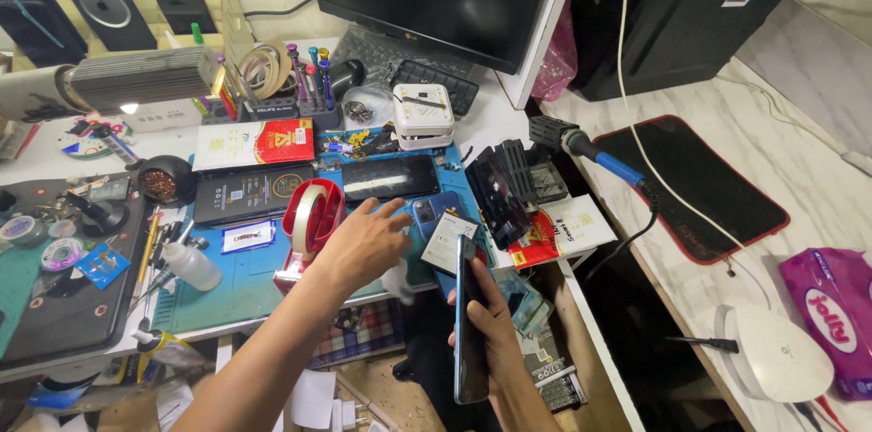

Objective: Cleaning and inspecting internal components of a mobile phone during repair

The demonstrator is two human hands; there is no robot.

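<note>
The right hand (486, 309) grips a smartphone (470, 323) on edge below the table (54, 159) front, keeping it off the clutter. The left hand (363, 241), fingers spread and empty, reaches over the blue mat (245, 278) toward a blue phone (432, 211) beside the red tape dispenser (309, 223).

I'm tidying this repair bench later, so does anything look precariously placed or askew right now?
Yes. A red and white box juts past the bench's front right corner, partly unsupported. Dark phone parts lean in a loose stack just behind it. The right hand holds a phone edge-on beyond the bench edge; the left hand reaches over the blue mat.
</note>
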